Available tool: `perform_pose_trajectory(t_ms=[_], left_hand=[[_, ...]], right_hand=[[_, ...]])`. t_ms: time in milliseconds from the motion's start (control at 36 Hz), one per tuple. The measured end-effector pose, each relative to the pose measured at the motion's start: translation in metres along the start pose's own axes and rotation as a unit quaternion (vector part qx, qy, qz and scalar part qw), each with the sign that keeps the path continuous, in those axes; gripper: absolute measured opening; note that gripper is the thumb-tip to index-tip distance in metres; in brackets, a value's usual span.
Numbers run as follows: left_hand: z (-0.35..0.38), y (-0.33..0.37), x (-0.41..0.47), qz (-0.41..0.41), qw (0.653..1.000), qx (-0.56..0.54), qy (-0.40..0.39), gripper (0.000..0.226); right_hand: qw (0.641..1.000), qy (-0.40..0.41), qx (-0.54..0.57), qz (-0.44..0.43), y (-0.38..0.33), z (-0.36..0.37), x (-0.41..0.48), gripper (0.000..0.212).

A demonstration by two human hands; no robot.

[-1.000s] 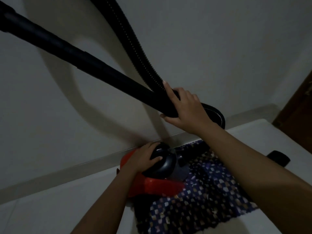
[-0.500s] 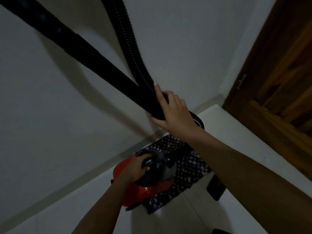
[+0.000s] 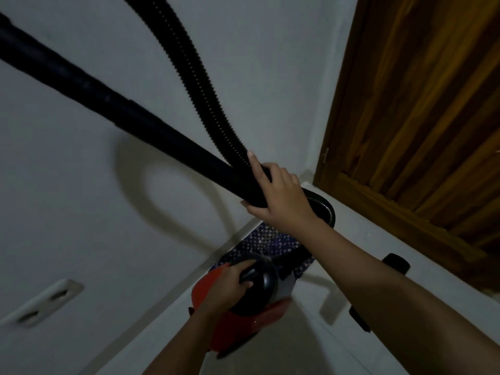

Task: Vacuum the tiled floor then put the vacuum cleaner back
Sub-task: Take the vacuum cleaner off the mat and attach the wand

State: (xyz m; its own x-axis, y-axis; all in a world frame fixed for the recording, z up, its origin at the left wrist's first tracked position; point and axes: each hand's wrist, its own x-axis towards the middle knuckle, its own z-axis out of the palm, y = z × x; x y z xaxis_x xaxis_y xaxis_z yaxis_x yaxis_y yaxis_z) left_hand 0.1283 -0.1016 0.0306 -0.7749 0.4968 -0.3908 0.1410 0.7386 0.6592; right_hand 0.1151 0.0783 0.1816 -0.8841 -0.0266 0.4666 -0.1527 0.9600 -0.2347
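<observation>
The left hand [image 3: 230, 286] clasps the red vacuum cleaner [image 3: 243, 320] by its black handle, the right hand [image 3: 278, 197] apparently grips the black wand [image 3: 130, 115], dimly lit.

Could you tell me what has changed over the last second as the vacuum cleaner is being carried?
The red vacuum body has moved off the patterned mat onto bare tile, nearer the person. The view swung right, revealing the wooden door. Unchanged: left hand on the body's handle, right hand gripping wand and hose.

A home: a room corner with plain white wall [image 3: 81, 185], tiled floor [image 3: 297, 347], wooden door [image 3: 419, 117], patterned mat [image 3: 267, 239], wall socket [image 3: 43, 303].
</observation>
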Motion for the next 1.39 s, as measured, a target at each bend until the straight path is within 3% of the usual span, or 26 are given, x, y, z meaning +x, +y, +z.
perform_pose_trajectory(t_ms=[306,556,778,944,1139,1389], left_hand=[[-0.009,-0.056,-0.153,0.055,0.997,0.056,0.015,0.057],[-0.013,-0.119,-0.259,0.053,0.997,0.04,-0.046,0.059],[-0.004,-0.2,-0.296,0.013,0.996,0.011,-0.085,0.055],[0.011,-0.274,-0.293,0.004,0.995,0.015,-0.101,0.056],[0.046,-0.357,-0.259,0.024,0.994,0.065,-0.087,0.053],[0.104,-0.444,-0.203,0.058,0.997,0.039,-0.033,0.055]], right_hand=[[0.999,0.028,-0.03,0.027,-0.115,-0.055,-0.115,0.086],[0.996,0.009,0.005,0.091,-0.202,-0.062,-0.187,0.093],[0.993,-0.023,-0.003,0.117,-0.277,0.0,-0.22,0.087],[0.992,-0.045,-0.023,0.112,-0.319,0.071,-0.249,0.103],[0.992,-0.063,-0.034,0.105,-0.317,0.162,-0.286,0.098],[0.992,-0.059,-0.046,0.1,-0.294,0.276,-0.319,0.094]])
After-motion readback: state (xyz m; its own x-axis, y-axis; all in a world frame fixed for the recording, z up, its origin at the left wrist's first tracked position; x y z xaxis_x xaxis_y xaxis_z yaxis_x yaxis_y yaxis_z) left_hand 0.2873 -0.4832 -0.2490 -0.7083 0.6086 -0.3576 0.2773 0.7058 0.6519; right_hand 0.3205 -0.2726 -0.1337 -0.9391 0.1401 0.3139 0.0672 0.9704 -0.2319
